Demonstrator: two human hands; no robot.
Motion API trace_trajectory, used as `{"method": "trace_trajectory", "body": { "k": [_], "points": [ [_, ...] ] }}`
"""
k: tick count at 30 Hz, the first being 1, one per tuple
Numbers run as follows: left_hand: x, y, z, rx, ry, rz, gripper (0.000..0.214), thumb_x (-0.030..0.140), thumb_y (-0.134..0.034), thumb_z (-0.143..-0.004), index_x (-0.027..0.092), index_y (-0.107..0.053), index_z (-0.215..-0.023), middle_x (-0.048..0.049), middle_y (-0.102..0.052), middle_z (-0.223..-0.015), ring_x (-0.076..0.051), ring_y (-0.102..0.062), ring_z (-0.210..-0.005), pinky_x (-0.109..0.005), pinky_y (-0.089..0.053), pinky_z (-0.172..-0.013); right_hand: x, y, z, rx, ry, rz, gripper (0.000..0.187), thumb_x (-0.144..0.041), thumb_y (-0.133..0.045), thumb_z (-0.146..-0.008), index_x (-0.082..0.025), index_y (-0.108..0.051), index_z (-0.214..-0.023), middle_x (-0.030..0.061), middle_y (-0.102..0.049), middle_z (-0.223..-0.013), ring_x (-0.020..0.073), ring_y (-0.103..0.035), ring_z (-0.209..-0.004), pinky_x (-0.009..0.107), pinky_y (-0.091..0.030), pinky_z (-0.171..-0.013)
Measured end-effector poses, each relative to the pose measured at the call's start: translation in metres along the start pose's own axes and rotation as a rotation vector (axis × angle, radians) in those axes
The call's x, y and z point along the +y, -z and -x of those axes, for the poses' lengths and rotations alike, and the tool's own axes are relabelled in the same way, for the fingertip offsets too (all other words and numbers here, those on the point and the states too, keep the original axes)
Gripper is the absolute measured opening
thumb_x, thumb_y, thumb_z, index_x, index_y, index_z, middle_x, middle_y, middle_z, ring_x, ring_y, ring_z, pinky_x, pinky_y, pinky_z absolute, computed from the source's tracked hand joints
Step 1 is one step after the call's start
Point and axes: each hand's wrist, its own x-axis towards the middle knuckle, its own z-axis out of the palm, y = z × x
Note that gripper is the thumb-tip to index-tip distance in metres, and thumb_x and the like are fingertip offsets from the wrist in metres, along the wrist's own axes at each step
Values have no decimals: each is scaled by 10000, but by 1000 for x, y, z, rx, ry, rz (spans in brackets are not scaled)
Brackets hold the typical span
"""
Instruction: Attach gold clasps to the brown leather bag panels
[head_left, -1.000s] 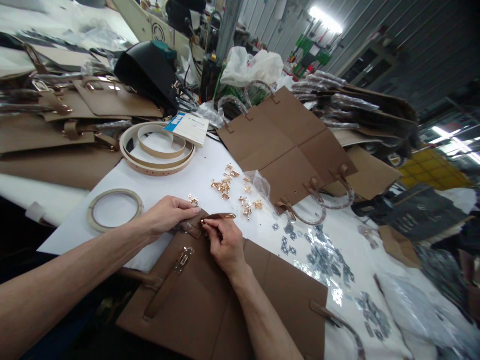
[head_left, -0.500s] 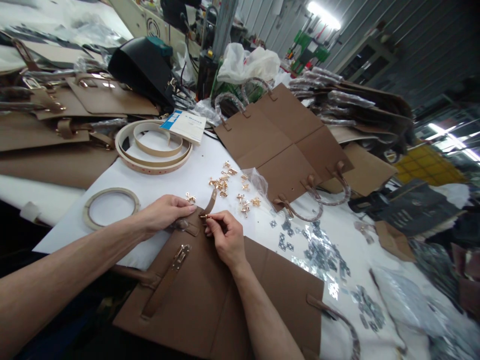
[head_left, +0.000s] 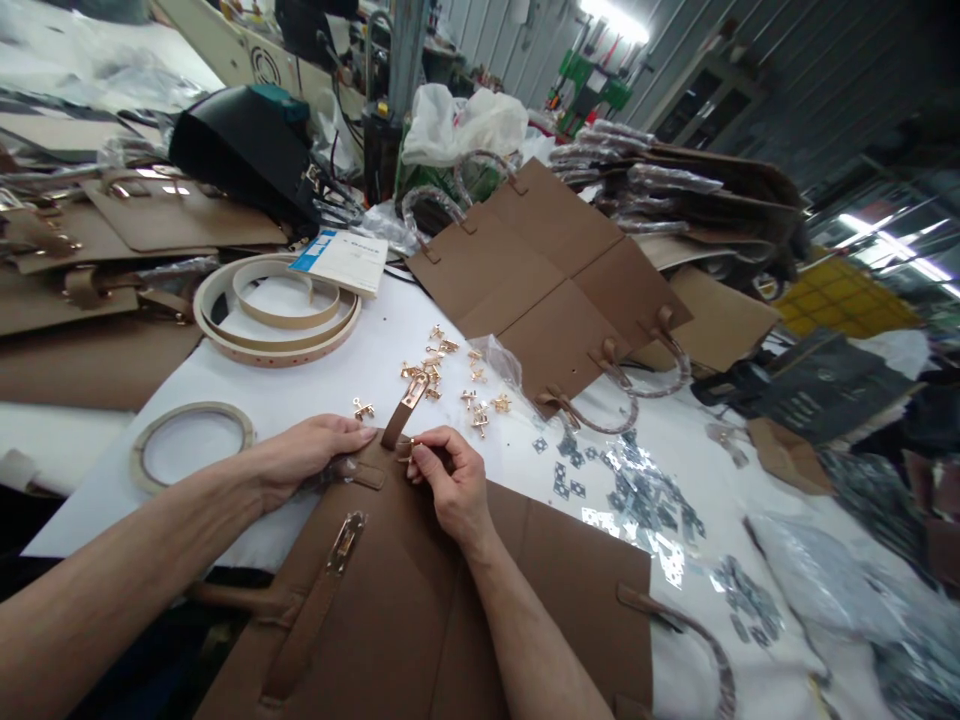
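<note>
A brown leather bag panel [head_left: 390, 600] lies before me, its lower part reaching past the table's front edge. My left hand [head_left: 319, 455] pinches the panel's far left corner, beside a plastic-wrapped handle tab [head_left: 360, 473]. Between thumb and fingertips, my right hand [head_left: 454, 485] holds a small gold metal fitting [head_left: 409, 452] close above the leather. Just left of it a short strap [head_left: 403, 412] stands up from the panel, with a gold slotted plate at its tip. Another strap [head_left: 311, 620] with a gold plate lies flat on the panel, nearer to me.
Several gold fittings [head_left: 480, 408] lie scattered beyond my hands. Flat silver plates [head_left: 652, 490] are spread to the right. Tape rolls [head_left: 154, 480], a coiled band [head_left: 277, 350] and a booklet [head_left: 349, 262] sit at left. Another bag panel [head_left: 555, 270] lies behind, near stacked bags [head_left: 697, 190].
The short strap now stands more upright, with its gold plate showing. My right hand has drawn the fitting slightly away from the strap. The whole view has shifted a little.
</note>
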Motion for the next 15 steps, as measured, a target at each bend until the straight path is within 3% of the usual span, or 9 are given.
{"method": "trace_trajectory", "body": {
  "k": [11,15],
  "points": [
    [-2,3,1,-39,26,68,415,510,-871,-710,140,-753,-854,-105,-781,-851,-189,-658,-717,-280,-492,-684,-5,1,4,-14,122,31,109,-320,-664,-989,-215,-683,-1004,1,-638,-797,119,-616,-635,269,-527,-603],
    [0,0,3,-5,47,56,429,530,-873,-703,145,-715,-809,-69,-734,-744,-145,-571,-599,-243,-414,-566,-5,-1,5,-17,226,166,69,-251,-668,-981,-222,-720,-1015,25,-660,-884,129,-640,-704,286,-544,-660]
  ]
}}
